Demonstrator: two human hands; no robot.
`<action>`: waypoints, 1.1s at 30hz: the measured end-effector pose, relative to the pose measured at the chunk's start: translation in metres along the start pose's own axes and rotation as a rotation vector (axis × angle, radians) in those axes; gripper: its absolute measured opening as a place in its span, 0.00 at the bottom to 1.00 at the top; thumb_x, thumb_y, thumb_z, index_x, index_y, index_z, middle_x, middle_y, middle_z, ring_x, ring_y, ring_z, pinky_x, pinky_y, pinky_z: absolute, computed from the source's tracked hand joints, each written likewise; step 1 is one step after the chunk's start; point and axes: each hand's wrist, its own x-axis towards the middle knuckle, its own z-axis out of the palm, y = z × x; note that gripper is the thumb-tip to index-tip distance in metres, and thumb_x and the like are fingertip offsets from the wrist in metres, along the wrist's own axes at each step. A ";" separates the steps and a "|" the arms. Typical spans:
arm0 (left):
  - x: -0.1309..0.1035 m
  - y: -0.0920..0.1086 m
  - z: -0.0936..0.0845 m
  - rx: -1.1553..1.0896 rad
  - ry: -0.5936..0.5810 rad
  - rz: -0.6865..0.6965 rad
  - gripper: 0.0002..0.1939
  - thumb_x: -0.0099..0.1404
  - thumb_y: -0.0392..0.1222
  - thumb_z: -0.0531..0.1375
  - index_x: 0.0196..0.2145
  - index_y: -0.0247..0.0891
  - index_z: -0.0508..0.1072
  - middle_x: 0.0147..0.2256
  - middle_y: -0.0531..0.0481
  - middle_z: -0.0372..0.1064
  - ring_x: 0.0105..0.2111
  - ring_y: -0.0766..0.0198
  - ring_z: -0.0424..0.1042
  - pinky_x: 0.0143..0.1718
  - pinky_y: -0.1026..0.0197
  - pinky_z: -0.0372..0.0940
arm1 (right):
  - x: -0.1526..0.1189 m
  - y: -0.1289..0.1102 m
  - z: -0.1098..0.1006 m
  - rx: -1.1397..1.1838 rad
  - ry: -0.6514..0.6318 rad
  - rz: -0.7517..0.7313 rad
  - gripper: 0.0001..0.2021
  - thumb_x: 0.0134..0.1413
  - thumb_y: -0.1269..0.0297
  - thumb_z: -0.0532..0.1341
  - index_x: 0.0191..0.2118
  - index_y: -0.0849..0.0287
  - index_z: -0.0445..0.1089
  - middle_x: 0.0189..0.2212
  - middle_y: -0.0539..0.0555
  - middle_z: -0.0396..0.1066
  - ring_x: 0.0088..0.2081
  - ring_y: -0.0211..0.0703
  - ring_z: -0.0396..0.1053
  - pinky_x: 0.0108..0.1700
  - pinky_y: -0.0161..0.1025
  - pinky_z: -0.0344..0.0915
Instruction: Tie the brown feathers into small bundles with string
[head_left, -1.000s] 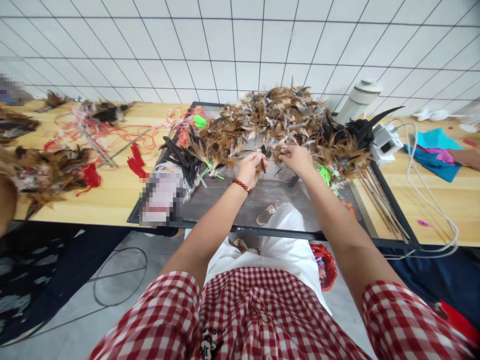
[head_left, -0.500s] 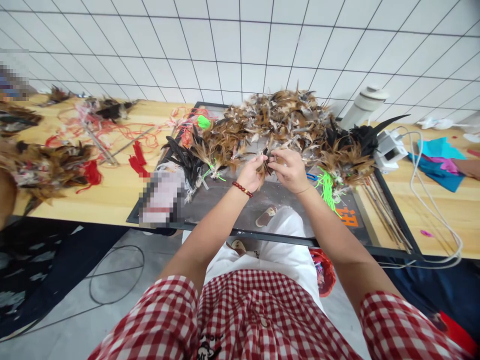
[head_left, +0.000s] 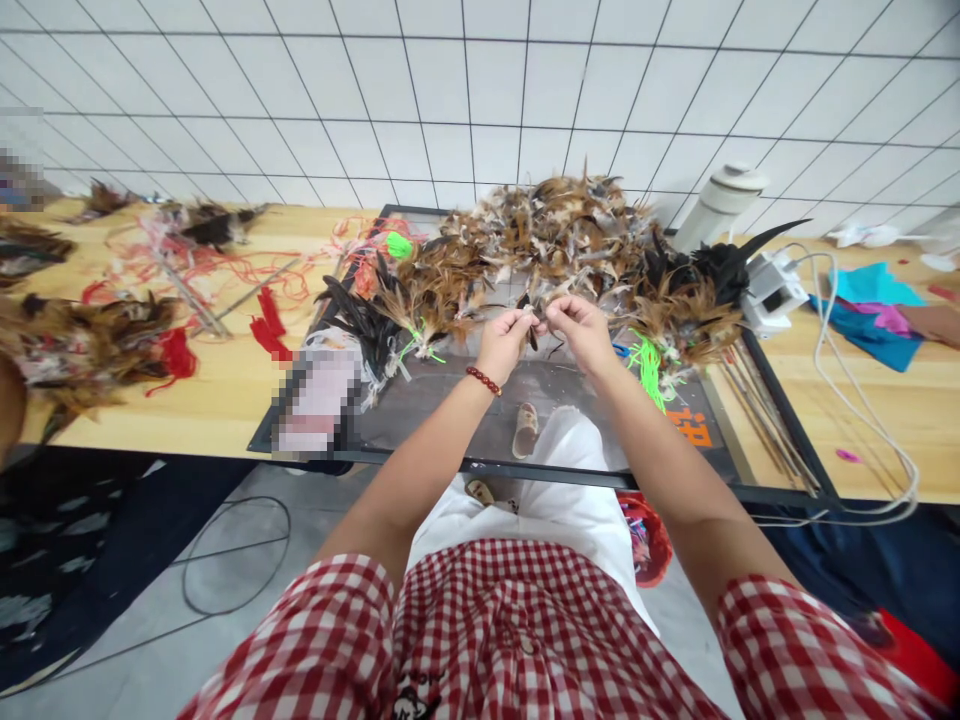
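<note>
Pinched in my left hand [head_left: 504, 345] is a small dark feather [head_left: 533, 336], just in front of the feather pile. My right hand [head_left: 579, 328] is close beside it on the right, thumb and forefinger pressed together; what they hold, if anything, is too small to name. Behind both hands lies a big heap of brown feathers [head_left: 570, 225]. Black feathers [head_left: 367, 320] and a brown bunch tied with green string [head_left: 424, 340] lie to the left. To the right, green cords [head_left: 648, 372] rest by another brown bunch [head_left: 694, 318].
The black-framed glass panel [head_left: 450, 410] lies on the wooden table [head_left: 180, 425]. A white bottle [head_left: 720, 208], a white charger [head_left: 772, 295] with cables and thin sticks [head_left: 765, 415] are at the right. Another person's hand [head_left: 934, 322] touches blue cloth [head_left: 889, 335]. Red tassels [head_left: 268, 325] lie left.
My right hand has drawn slightly away from my left, and its fingers are more tucked in. The feather at my left fingertips has shifted. The whole view has moved slightly.
</note>
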 end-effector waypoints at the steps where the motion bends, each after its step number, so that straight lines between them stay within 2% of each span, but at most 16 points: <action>1: 0.000 0.000 0.000 -0.014 0.011 -0.012 0.10 0.62 0.41 0.70 0.27 0.35 0.76 0.22 0.53 0.74 0.25 0.68 0.73 0.35 0.63 0.70 | 0.000 -0.003 -0.004 -0.014 -0.030 -0.023 0.26 0.41 0.36 0.74 0.29 0.56 0.72 0.24 0.47 0.70 0.27 0.36 0.65 0.35 0.38 0.66; 4: -0.001 0.002 0.001 -0.040 0.038 -0.031 0.10 0.63 0.39 0.69 0.26 0.35 0.74 0.22 0.54 0.73 0.24 0.68 0.73 0.33 0.64 0.69 | 0.000 -0.013 -0.011 -0.123 -0.221 -0.104 0.24 0.47 0.38 0.72 0.30 0.56 0.74 0.27 0.49 0.73 0.31 0.39 0.68 0.39 0.40 0.67; 6: -0.004 0.006 0.004 -0.031 0.012 -0.068 0.11 0.64 0.39 0.68 0.26 0.35 0.74 0.22 0.54 0.72 0.22 0.70 0.72 0.29 0.66 0.67 | -0.001 -0.017 -0.012 -0.252 -0.260 -0.213 0.22 0.53 0.40 0.69 0.30 0.56 0.75 0.29 0.51 0.74 0.34 0.41 0.70 0.43 0.42 0.68; 9: -0.010 0.013 0.008 0.005 -0.048 -0.136 0.12 0.65 0.40 0.68 0.26 0.34 0.73 0.20 0.54 0.71 0.19 0.70 0.70 0.24 0.67 0.63 | -0.002 -0.016 -0.010 -0.433 -0.128 -0.378 0.18 0.61 0.47 0.65 0.30 0.56 0.75 0.29 0.52 0.74 0.35 0.42 0.70 0.44 0.42 0.67; 11: -0.013 0.017 0.010 0.026 -0.052 -0.155 0.13 0.65 0.40 0.69 0.26 0.34 0.72 0.20 0.55 0.70 0.18 0.72 0.68 0.22 0.68 0.61 | -0.001 -0.013 -0.009 -0.491 -0.065 -0.414 0.14 0.62 0.52 0.64 0.30 0.56 0.75 0.30 0.52 0.75 0.36 0.42 0.71 0.43 0.42 0.67; 14: -0.016 0.019 0.010 0.027 -0.058 -0.190 0.13 0.67 0.37 0.67 0.25 0.33 0.72 0.18 0.55 0.69 0.16 0.74 0.65 0.21 0.69 0.59 | -0.001 -0.010 -0.010 -0.514 -0.043 -0.419 0.11 0.61 0.56 0.64 0.31 0.55 0.77 0.31 0.52 0.77 0.36 0.43 0.72 0.44 0.43 0.69; 19: -0.016 0.018 0.009 0.028 -0.131 -0.196 0.12 0.67 0.35 0.66 0.25 0.32 0.74 0.18 0.56 0.66 0.18 0.75 0.63 0.23 0.70 0.59 | -0.001 -0.007 -0.010 -0.474 -0.026 -0.373 0.09 0.58 0.56 0.68 0.31 0.53 0.80 0.32 0.53 0.78 0.38 0.45 0.73 0.47 0.46 0.71; 22: -0.017 0.019 0.008 0.020 -0.180 -0.201 0.12 0.66 0.36 0.67 0.25 0.33 0.74 0.17 0.57 0.64 0.18 0.75 0.62 0.23 0.70 0.58 | 0.000 -0.004 -0.008 -0.278 -0.030 -0.214 0.15 0.50 0.49 0.72 0.37 0.54 0.81 0.31 0.51 0.76 0.34 0.42 0.71 0.42 0.44 0.72; 24: -0.018 0.021 0.008 0.011 -0.222 -0.225 0.13 0.66 0.37 0.67 0.25 0.33 0.74 0.17 0.57 0.62 0.17 0.74 0.61 0.23 0.68 0.59 | 0.000 -0.003 -0.007 -0.119 -0.101 -0.070 0.22 0.46 0.44 0.74 0.41 0.54 0.80 0.29 0.50 0.74 0.31 0.39 0.70 0.40 0.42 0.71; 26: -0.018 0.022 0.007 0.011 -0.246 -0.247 0.13 0.67 0.37 0.66 0.25 0.33 0.73 0.16 0.57 0.61 0.17 0.74 0.60 0.24 0.67 0.60 | -0.001 -0.003 -0.005 -0.029 -0.185 0.020 0.24 0.45 0.41 0.74 0.40 0.56 0.79 0.27 0.49 0.73 0.29 0.38 0.69 0.39 0.42 0.71; 30: -0.018 0.020 0.006 0.026 -0.243 -0.275 0.14 0.69 0.37 0.64 0.25 0.33 0.72 0.17 0.56 0.63 0.17 0.73 0.61 0.24 0.67 0.60 | -0.003 -0.005 -0.002 -0.043 -0.184 -0.004 0.26 0.44 0.36 0.73 0.31 0.57 0.74 0.22 0.47 0.68 0.26 0.37 0.68 0.33 0.40 0.70; 33: -0.017 0.017 0.006 0.023 -0.231 -0.292 0.14 0.72 0.37 0.60 0.27 0.33 0.72 0.19 0.55 0.67 0.18 0.73 0.64 0.23 0.68 0.60 | -0.003 -0.003 0.002 -0.056 -0.175 0.017 0.28 0.44 0.34 0.71 0.31 0.57 0.71 0.21 0.45 0.66 0.21 0.37 0.68 0.27 0.40 0.68</action>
